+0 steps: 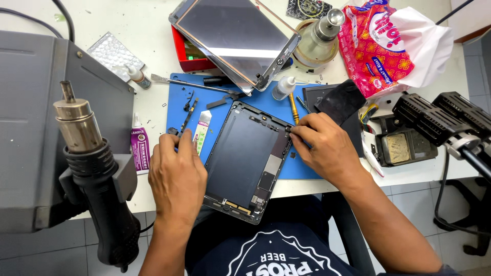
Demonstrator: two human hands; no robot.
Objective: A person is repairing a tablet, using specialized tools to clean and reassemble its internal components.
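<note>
1. White workbench (pixel 153 30) fills the view from above, with a blue work mat (pixel 179 97) laid on its middle and grey floor tiles showing below the near edge.
2. Opened tablet body (pixel 245 158) lies tilted on the mat, its lower end overhanging the bench edge toward your lap; the dark inner plate and small boards along its right side are exposed.
3. Your left hand (pixel 176 176) rests palm down on the tablet's left edge, fingers close together and pointing away from you, pressing rather than gripping.
4. Your right hand (pixel 327 148) sits at the tablet's upper right edge; thumb and forefinger are pinched together at a small part there, too small to identify.
5. Detached screen panel (pixel 235 41) leans at an angle beyond the mat, resting over a red tray (pixel 186 53).
6. Small glue bottle (pixel 284 88) stands just beside the panel's lower corner, and a yellow-handled screwdriver (pixel 294 108) lies near your right fingertips.
7. Hot-air gun (pixel 97 174) sits nozzle-up in a holder on the grey station (pixel 30 128) at your left.
8. Red patterned bag (pixel 378 46) lies at the far right, and a black stand (pixel 440 120) juts in from the right edge.
</note>
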